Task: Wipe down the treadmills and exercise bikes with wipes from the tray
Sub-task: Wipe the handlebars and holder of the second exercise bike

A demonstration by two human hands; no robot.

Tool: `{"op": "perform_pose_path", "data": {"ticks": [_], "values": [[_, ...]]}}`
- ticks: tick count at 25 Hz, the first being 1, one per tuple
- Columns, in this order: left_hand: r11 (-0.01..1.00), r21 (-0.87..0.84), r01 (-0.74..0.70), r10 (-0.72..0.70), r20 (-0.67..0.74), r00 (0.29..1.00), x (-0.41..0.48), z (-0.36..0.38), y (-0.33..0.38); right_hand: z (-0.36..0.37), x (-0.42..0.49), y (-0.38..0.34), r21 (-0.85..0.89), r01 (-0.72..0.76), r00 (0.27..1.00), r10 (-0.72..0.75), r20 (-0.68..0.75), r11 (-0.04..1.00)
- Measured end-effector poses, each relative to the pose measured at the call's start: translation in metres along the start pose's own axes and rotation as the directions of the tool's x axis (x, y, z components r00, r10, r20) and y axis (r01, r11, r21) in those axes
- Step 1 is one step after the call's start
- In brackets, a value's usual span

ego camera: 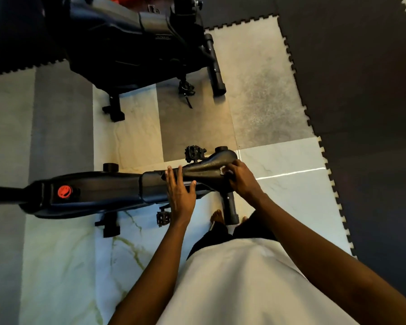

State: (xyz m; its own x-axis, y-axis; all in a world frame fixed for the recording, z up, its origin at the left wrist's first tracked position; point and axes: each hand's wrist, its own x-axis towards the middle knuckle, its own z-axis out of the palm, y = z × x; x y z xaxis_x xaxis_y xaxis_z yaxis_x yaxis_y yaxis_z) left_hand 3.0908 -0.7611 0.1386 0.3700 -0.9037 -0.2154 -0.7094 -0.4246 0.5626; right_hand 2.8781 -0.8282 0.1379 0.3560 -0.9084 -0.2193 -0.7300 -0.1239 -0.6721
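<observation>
On a pale tiled floor (56,254) edged with dark mats (361,90), the saddle (204,168) of a bike (92,191) is steadied by the flat, open left hand (179,186), while just beside it a soft, limp wipe (223,169), best kept bunched, is gripped under the curled right hand (240,179).

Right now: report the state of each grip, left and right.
Left grip: open, fingers straight, resting on the bike saddle nose.
Right grip: closed on a white wipe, pressed onto the saddle's rear.
</observation>
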Motion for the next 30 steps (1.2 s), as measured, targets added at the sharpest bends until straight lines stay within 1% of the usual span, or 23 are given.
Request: {"op": "perform_pose_path", "data": {"ticks": [2,4,5,7,8,10,12,13,15,17,19,22,25,27,30], "values": [[0.989,-0.081,0.121,-0.122,-0.003,0.993,-0.014,0.009,0.009,-0.002,0.014,-0.008,-0.008,0.006,1.000,-0.006,0.005,1.000],[0.951,-0.193,0.243,-0.241,0.035,0.970,-0.031,0.020,0.026,-0.006,0.028,-0.010,-0.021,0.061,0.997,-0.060,0.048,0.998],[0.931,-0.225,0.286,-0.277,0.073,0.958,-0.036,0.025,0.034,-0.009,0.038,-0.010,-0.023,0.083,0.993,-0.081,0.085,0.996],[0.907,-0.259,0.333,-0.303,0.149,0.941,-0.046,0.037,0.043,-0.010,0.057,-0.017,-0.049,0.148,0.976,-0.138,0.169,0.988],[0.885,-0.290,0.365,-0.329,0.167,0.929,-0.049,0.043,0.049,-0.010,0.068,-0.020,-0.068,0.214,0.954,-0.193,0.231,0.974],[0.829,-0.340,0.444,-0.414,0.161,0.896,-0.048,0.053,0.068,-0.014,0.088,-0.022,-0.080,0.347,0.881,-0.295,0.370,0.934],[0.759,-0.378,0.529,-0.514,0.150,0.845,-0.043,0.064,0.087,-0.027,0.102,-0.005,-0.029,0.418,0.806,-0.356,0.473,0.908],[0.728,-0.382,0.570,-0.565,0.136,0.814,-0.040,0.069,0.097,-0.036,0.107,0.010,-0.006,0.433,0.788,-0.375,0.488,0.901],[0.669,-0.378,0.640,-0.652,0.115,0.749,-0.034,0.077,0.109,-0.054,0.112,0.039,0.016,0.436,0.795,-0.393,0.463,0.900],[0.604,-0.454,0.655,-0.695,0.101,0.711,-0.033,0.083,0.115,-0.062,0.115,0.046,0.008,0.438,0.792,-0.391,0.469,0.899],[0.558,-0.531,0.638,-0.708,0.095,0.699,-0.038,0.087,0.120,-0.053,0.117,0.030,0.001,0.481,0.750,-0.412,0.518,0.877],[0.542,-0.525,0.656,-0.723,0.107,0.682,-0.050,0.090,0.129,-0.025,0.120,-0.012,0.037,0.540,0.660,-0.450,0.602,0.841],[0.525,-0.551,0.649,-0.726,0.108,0.679,-0.048,0.093,0.129,-0.019,0.131,-0.026,0.055,0.541,0.631,-0.448,0.633,0.839],[0.512,-0.579,0.635,-0.729,0.097,0.677,-0.049,0.097,0.126,-0.030,0.136,-0.013,0.038,0.565,0.629,-0.460,0.627,0.824],[0.503,-0.630,0.592,-0.727,0.062,0.683,-0.056,0.106,0.125,-0.057,0.135,0.019,-0.010,0.557,0.683,-0.451,0.574,0.831]]}}
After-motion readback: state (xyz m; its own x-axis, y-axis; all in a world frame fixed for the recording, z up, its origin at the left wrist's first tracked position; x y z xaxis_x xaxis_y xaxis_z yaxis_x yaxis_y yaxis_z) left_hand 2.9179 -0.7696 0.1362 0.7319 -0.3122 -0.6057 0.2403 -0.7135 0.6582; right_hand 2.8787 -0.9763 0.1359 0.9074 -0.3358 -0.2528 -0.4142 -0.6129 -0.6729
